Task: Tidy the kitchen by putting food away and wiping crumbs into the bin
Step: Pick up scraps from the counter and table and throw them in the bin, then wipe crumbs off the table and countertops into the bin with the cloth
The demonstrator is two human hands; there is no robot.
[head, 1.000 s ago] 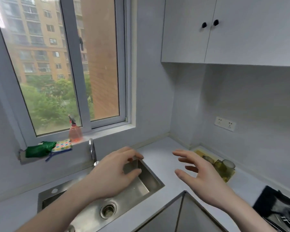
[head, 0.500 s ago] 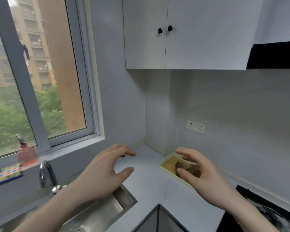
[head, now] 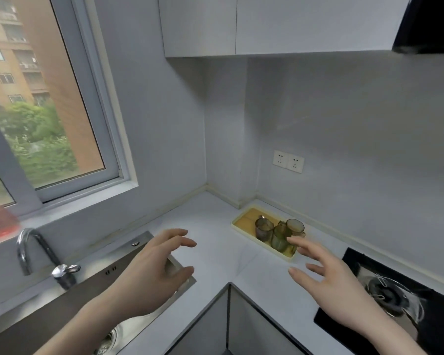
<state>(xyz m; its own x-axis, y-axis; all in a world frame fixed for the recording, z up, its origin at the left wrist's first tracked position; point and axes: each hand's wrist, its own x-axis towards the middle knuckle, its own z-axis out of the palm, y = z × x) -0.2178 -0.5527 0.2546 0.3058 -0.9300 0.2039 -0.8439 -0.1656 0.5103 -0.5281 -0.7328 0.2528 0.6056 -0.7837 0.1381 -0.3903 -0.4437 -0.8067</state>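
Observation:
My left hand point(head: 151, 272) hovers over the right end of the steel sink point(head: 128, 326), fingers loosely spread, holding nothing. My right hand point(head: 326, 280) floats above the pale worktop point(head: 215, 226), fingers spread and empty, its fingertips just in front of a yellow tray point(head: 244, 220). Three greenish glass cups point(head: 277, 230) stand on that tray in the corner. No food, crumbs or bin are visible.
A chrome tap point(head: 34, 252) stands at the sink's back left. A black gas hob point(head: 400, 295) lies at the right. Wall cabinets point(head: 267, 24) hang overhead, with a double socket point(head: 288, 161) on the wall and a window point(head: 36, 98) at the left.
The view has swung right, from the sink and window towards the corner and hob. Both hands stay raised and empty; the right hand now sits lower, in front of the cups.

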